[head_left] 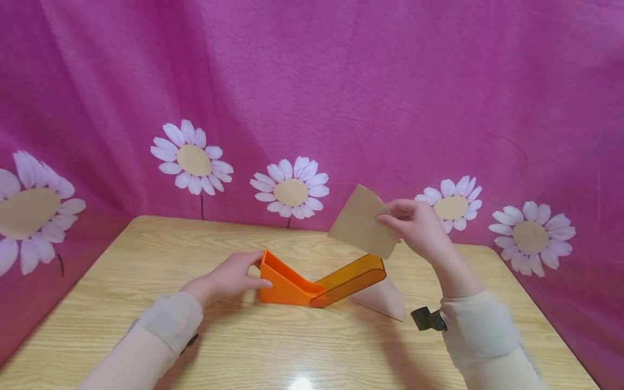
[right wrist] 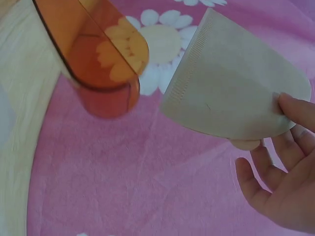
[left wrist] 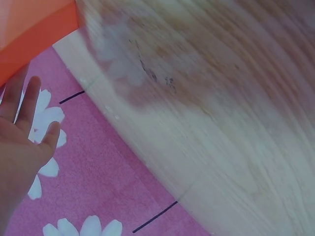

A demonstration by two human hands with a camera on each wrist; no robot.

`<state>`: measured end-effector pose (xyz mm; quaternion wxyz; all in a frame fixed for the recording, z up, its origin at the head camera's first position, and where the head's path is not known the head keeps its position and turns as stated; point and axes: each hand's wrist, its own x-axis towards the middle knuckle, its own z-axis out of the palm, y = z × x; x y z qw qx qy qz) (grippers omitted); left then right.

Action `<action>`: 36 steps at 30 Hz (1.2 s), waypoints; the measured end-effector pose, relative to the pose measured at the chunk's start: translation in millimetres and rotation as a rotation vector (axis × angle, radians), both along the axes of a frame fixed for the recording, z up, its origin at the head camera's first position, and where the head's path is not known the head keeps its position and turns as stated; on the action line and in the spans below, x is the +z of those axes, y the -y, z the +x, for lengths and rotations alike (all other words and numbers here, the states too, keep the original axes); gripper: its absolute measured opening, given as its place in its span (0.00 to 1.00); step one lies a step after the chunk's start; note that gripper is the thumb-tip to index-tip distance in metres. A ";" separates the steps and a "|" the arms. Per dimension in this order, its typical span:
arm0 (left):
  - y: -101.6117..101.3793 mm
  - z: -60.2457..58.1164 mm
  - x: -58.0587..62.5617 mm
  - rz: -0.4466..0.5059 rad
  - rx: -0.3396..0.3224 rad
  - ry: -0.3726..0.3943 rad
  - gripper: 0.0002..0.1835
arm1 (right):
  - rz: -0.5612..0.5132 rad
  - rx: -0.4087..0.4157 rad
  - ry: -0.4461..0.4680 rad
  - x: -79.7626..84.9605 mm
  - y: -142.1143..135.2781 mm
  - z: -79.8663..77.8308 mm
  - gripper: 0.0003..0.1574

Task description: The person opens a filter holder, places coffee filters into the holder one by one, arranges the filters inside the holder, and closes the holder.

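An orange coffee filter case (head_left: 287, 284) stands on the table, its see-through amber lid (head_left: 351, 276) swung open to the right. My left hand (head_left: 231, 279) holds the case at its tall left end, thumb on the front face and fingers behind, partly hidden. In the left wrist view, an orange corner of the case (left wrist: 39, 34) shows above the fingers. Above the lid, my right hand (head_left: 416, 225) pinches a brown paper coffee filter (head_left: 363, 225) by its edge, its crimped seam (right wrist: 189, 59) visible in the right wrist view. Another paper filter (head_left: 382, 300) lies on the table behind the lid.
The light wooden table (head_left: 234, 346) ends at a pink cloth (head_left: 341, 97) with large white daisies, which hangs behind it and along both sides. A black clip (head_left: 429, 319) sticks out from the right wrist band.
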<state>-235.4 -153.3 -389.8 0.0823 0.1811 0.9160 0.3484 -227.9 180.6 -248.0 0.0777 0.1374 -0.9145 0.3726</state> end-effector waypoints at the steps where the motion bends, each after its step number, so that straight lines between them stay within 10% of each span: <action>1: -0.7 -0.5 -0.3 -0.002 -0.005 -0.004 0.22 | 0.001 0.006 0.002 -1.3 2.5 -0.5 0.13; 36: -13.1 -2.2 10.7 -0.121 -0.003 0.036 0.21 | 0.145 0.167 0.044 -49.5 69.9 -13.0 0.05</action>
